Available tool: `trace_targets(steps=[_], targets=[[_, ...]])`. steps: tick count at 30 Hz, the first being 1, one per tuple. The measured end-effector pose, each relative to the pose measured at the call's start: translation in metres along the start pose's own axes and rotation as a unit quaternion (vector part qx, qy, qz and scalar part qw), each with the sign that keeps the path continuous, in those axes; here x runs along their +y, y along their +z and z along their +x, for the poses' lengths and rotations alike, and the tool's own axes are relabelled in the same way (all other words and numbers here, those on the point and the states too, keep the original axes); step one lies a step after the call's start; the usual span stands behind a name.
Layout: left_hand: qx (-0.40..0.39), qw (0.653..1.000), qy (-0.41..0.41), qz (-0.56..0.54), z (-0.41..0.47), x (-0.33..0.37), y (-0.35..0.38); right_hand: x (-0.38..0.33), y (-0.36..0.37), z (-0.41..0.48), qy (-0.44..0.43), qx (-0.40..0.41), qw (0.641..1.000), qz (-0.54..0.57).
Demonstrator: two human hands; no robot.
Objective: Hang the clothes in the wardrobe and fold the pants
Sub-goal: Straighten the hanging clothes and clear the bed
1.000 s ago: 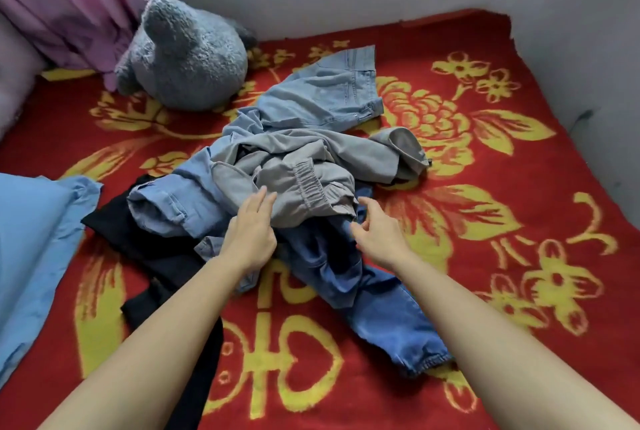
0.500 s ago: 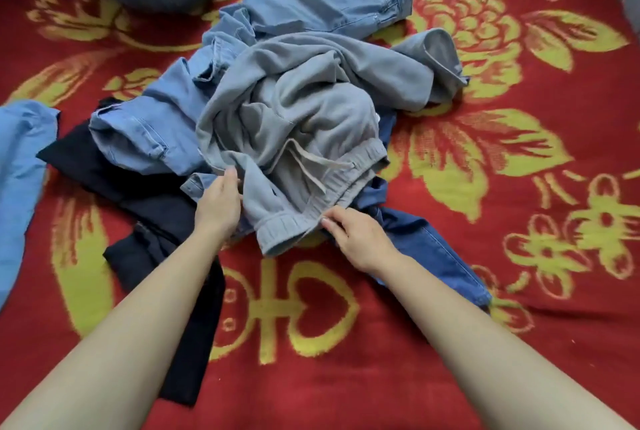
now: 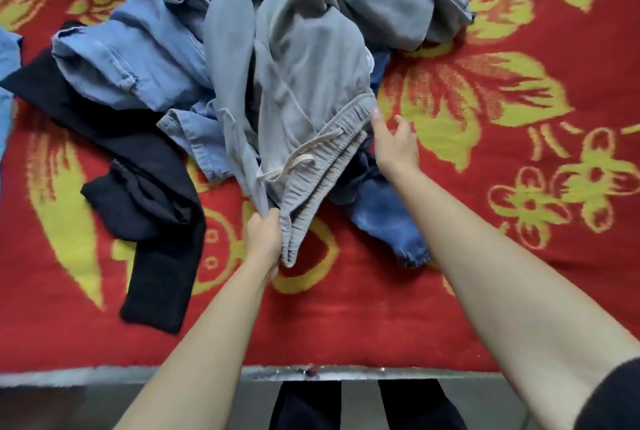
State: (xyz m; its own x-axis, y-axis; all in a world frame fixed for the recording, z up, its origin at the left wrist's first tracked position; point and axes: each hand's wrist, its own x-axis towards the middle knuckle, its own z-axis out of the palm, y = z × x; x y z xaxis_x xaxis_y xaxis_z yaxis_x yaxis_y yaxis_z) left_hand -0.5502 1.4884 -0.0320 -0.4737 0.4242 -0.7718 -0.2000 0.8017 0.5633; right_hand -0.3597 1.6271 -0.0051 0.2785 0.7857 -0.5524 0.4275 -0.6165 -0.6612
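Observation:
Grey sweatpants (image 3: 304,59) with an elastic waistband and a pale drawstring lie on top of a clothes pile on the red blanket. My left hand (image 3: 265,239) grips the near end of the waistband. At the waistband's far corner, my right hand (image 3: 394,140) touches the fabric with straight fingers and holds nothing. Under the grey pants lie light blue jeans (image 3: 138,55) at the left, dark blue jeans (image 3: 384,211) at the right and a black garment (image 3: 145,187) at the lower left.
The red blanket with yellow flowers (image 3: 502,256) covers the bed. Its near edge (image 3: 346,372) runs along the bottom of the view, with my dark-clothed legs below it. A light blue cloth (image 3: 7,59) shows at the far left edge.
The grey pants' waistband has been pulled toward me. My left hand has closed on its near end, and my right hand has moved up to the far corner. The view has tilted down.

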Motion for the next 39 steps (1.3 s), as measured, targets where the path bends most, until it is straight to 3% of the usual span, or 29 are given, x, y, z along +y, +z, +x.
trace_targets(steps=[2, 4, 7, 11, 13, 15, 18, 23, 27, 29, 32, 35, 37, 39], targets=[[0.005, 1.000, 0.007, -0.020, -0.012, -0.002, 0.001, -0.005, 0.009, 0.015, 0.066, -0.091, 0.993, 0.042], [0.008, 0.999, 0.016, -0.036, -0.022, -0.001, -0.002, -0.003, 0.015, 0.011, 0.051, -0.144, 0.987, 0.047], [0.020, 0.998, 0.016, -0.055, -0.032, 0.001, -0.012, 0.000, 0.011, 0.001, -0.022, -0.114, 0.990, 0.075], [0.011, 0.999, 0.007, -0.039, -0.067, 0.007, -0.021, 0.009, -0.012, -0.022, 0.010, -0.138, 0.977, 0.160], [0.008, 0.999, 0.018, -0.035, -0.094, 0.010, -0.023, 0.007, -0.033, -0.046, 0.040, -0.151, 0.944, 0.291], [-0.008, 0.999, 0.032, -0.012, -0.134, 0.019, -0.025, 0.004, -0.074, -0.085, 0.062, -0.131, 0.911, 0.387], [-0.040, 0.997, 0.066, 0.011, -0.169, 0.024, -0.023, 0.023, -0.121, -0.116, 0.092, -0.059, 0.887, 0.448], [-0.171, 0.984, 0.055, -0.005, -0.265, 0.071, -0.007, 0.001, -0.244, -0.198, 0.112, 0.011, 0.849, 0.516], [-0.339, 0.940, 0.037, -0.001, -0.331, 0.160, 0.012, -0.050, -0.345, -0.262, -0.005, -0.052, 0.813, 0.579], [-0.399, 0.911, 0.102, -0.005, -0.377, 0.220, 0.015, -0.083, -0.394, -0.292, -0.107, -0.089, 0.791, 0.595], [-0.503, 0.836, 0.210, -0.069, -0.458, 0.303, 0.008, -0.133, -0.458, -0.335, -0.257, -0.125, 0.722, 0.630], [-0.562, 0.774, 0.269, -0.110, -0.513, 0.354, 0.003, -0.168, -0.504, -0.370, -0.325, -0.111, 0.641, 0.686], [-0.594, 0.749, 0.262, -0.136, -0.533, 0.370, 0.000, -0.177, -0.524, -0.382, -0.352, -0.103, 0.628, 0.686], [-0.603, 0.733, 0.261, -0.176, -0.553, 0.375, -0.003, -0.180, -0.538, -0.391, -0.372, -0.096, 0.640, 0.665]])
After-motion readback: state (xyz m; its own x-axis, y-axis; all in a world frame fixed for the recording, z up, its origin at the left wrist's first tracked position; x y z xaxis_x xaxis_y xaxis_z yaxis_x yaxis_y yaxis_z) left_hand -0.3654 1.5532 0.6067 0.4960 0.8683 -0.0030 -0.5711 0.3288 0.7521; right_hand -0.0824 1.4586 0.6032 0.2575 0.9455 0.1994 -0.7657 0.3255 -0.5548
